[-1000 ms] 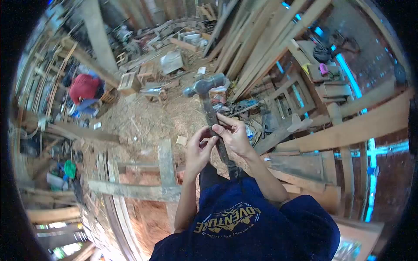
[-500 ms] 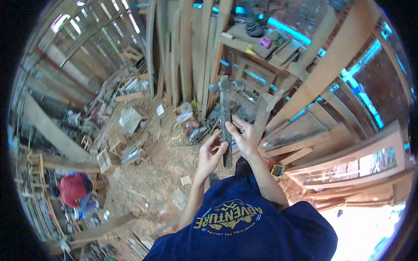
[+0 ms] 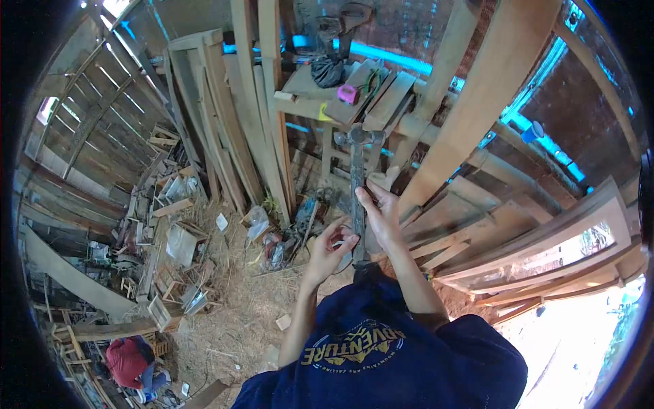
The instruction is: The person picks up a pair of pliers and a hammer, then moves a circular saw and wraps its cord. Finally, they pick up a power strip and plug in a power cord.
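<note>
A ball-peen hammer point(image 3: 357, 170) stands upright in front of my chest, its metal head at the top and its handle worn and dark. My right hand point(image 3: 381, 217) is closed around the middle of the handle, thumb lying along the front. Lower down, my left hand point(image 3: 329, 253) pinches the handle near its bottom end, the thumb tip against the wood and the other fingers curled. Part of the handle's lower end is hard to make out against my dark blue shirt.
A wooden bench point(image 3: 306, 102) with a pink object point(image 3: 347, 93) and a black bag point(image 3: 328, 71) stands ahead. Long planks point(image 3: 225, 123) lean beside it. A framed panel point(image 3: 545, 262) is at the right. A person in a red top point(image 3: 128, 362) crouches at the lower left.
My view has tilted up and turned right, so the bench and planks sit lower and further left. Both hands stay on the hammer, with little change in grip.
</note>
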`<state>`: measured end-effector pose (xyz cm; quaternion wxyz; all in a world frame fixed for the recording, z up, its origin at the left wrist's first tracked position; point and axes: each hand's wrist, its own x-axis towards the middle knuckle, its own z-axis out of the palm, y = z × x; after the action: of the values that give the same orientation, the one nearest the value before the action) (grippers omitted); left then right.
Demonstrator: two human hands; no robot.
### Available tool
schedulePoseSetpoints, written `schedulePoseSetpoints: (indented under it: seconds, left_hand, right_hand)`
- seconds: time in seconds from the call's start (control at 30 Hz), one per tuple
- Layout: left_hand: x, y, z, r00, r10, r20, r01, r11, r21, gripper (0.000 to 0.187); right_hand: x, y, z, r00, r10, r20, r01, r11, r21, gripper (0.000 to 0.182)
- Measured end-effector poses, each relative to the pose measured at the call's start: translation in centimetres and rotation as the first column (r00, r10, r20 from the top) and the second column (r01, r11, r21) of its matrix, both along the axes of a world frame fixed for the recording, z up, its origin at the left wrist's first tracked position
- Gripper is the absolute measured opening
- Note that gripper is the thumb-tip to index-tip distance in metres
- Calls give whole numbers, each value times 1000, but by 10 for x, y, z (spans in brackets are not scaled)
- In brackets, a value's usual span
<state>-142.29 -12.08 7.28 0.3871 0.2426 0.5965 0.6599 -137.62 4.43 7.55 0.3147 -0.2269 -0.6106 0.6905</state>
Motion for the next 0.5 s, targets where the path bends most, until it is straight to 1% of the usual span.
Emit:
schedulePoseSetpoints:
  seconds: [0.03,0.07,0.13,0.17,0.2,0.23,0.27,0.3,0.33,0.4,0.5]
  left_hand:
    - [-2,14,2,999,-8,46,9,1000,-18,61]
    - [-5,31,-12,999,-17,38,15,999,52,60]
    - [-10,60,-13,999,-35,13,35,999,23,60]
    - [-16,75,-14,999,-44,0,44,999,8,60]
    - [-23,87,-14,995,-88,-39,89,996,25,61]
    - [-29,100,-17,996,-77,-35,79,996,30,61]
    - [-34,113,-21,997,-66,-27,67,997,34,61]
    - [-37,124,-23,998,-54,-15,55,998,37,61]
    - [-40,137,-23,999,-27,38,26,999,44,58]
    - [-51,155,-27,1000,-12,0,12,1000,20,54]
    - [-71,174,-34,997,-40,-63,38,999,-30,50]
  right_hand:
    - [-5,20,-3,1000,-20,8,20,1000,18,34]
    - [-9,39,-4,999,-29,29,29,1000,-7,35]
    - [-18,76,-5,996,-47,70,50,997,-53,37]
    - [-25,95,-7,996,-75,57,77,996,-43,36]
    - [-32,112,-12,994,-103,47,105,994,-39,34]
    - [-39,127,-17,990,-132,38,134,990,-39,33]
    - [-42,144,-21,995,-100,27,101,994,-29,35]
    - [-48,155,-21,991,-125,39,126,992,-18,35]
    - [-54,165,-21,988,-148,50,149,989,-6,35]
    - [-66,180,-16,982,-177,63,178,984,-8,35]
    - [-84,201,-34,969,-246,38,246,969,-3,34]
